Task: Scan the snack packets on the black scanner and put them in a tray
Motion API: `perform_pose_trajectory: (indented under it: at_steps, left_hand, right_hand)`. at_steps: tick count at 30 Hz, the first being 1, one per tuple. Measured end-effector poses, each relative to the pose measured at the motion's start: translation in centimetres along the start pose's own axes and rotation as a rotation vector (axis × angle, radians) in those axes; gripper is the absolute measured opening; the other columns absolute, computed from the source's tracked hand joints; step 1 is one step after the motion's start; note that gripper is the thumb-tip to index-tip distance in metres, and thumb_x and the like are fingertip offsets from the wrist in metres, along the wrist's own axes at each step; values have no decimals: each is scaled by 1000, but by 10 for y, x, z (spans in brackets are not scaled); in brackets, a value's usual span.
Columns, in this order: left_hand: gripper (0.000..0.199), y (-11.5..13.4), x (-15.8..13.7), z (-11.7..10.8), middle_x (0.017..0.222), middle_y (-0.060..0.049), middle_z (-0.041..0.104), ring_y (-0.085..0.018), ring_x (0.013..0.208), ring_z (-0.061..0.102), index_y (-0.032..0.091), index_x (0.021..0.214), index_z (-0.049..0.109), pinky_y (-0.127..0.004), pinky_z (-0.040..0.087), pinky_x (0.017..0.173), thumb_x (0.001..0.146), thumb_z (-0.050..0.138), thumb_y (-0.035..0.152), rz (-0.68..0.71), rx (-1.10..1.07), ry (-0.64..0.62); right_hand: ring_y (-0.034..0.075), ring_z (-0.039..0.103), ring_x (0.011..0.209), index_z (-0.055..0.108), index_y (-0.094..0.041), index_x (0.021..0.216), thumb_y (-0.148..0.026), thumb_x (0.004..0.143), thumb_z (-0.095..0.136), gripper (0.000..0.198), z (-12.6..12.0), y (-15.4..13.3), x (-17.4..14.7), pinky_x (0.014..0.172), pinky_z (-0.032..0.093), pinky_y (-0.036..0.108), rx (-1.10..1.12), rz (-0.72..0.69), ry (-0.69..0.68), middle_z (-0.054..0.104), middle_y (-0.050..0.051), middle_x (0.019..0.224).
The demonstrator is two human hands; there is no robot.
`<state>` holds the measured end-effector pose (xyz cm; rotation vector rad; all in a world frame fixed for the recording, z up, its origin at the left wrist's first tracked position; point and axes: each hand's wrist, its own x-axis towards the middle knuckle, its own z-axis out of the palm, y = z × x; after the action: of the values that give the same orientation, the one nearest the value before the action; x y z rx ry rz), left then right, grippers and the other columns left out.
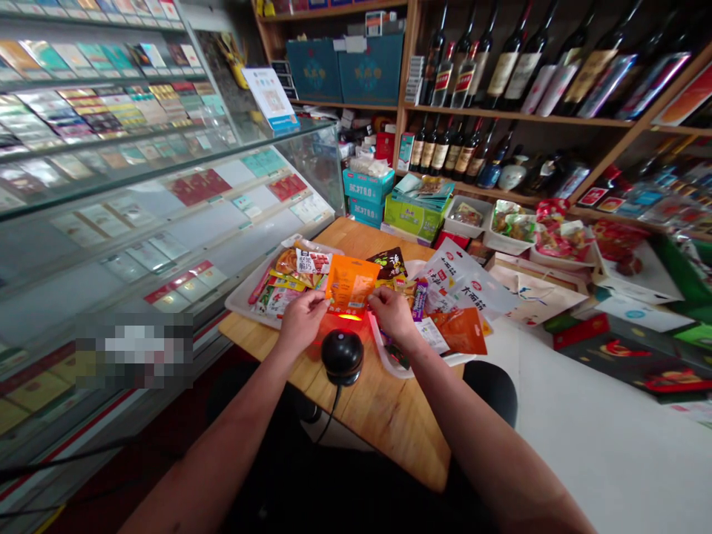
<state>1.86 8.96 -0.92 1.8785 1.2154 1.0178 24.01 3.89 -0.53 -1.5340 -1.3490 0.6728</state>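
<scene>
Both my hands pinch an orange snack packet [351,283] by its lower corners, above the wooden table. My left hand [303,320] grips its left side, my right hand [394,315] its right side. Just in front of the packet stands a black barcode scanner [341,356] with a cable, and its red light falls on the packet's lower edge. To the left lies a white tray [236,302] of assorted snack packets. A second white tray [401,369] on the right holds more packets, among them a purple-wrapped snack [420,299] and a clear-and-white packet [453,278].
The wooden table [383,415] sits beside a glass display counter [183,185] on the left. Shelves of wine bottles [509,70] rise behind. Teal boxes [364,199], a green box [411,215] and paper bags [537,293] stand past the table.
</scene>
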Motion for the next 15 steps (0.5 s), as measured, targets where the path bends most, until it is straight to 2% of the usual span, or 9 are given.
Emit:
perform_pose_trajectory:
  at_steps: [6, 10, 15]
  left_hand:
    - [20, 23, 19, 19, 93, -4, 70, -16, 82, 64, 17, 97, 67, -26, 48, 77, 90, 60, 34, 84, -40, -36]
    - [21, 38, 32, 34, 83, -2, 67, -15, 75, 61, 17, 89, 65, -25, 45, 72, 90, 59, 37, 97, 4, -67]
    - [26, 60, 48, 49, 72, 0, 61, -14, 67, 55, 17, 78, 59, -25, 40, 66, 91, 57, 40, 171, 106, -104]
  right_hand:
    - [12, 48, 62, 60, -17, 73, -31, 80, 62, 16, -30, -1, 8, 59, 35, 25, -80, 19, 44, 58, -2, 68]
    - [12, 47, 61, 55, -18, 68, -28, 78, 62, 16, -51, 2, 13, 59, 33, 25, -133, 0, 100, 54, -3, 64]
    - [12, 49, 62, 57, -18, 69, -24, 78, 61, 12, -77, -1, 21, 61, 33, 25, -221, -14, 133, 56, -3, 65]
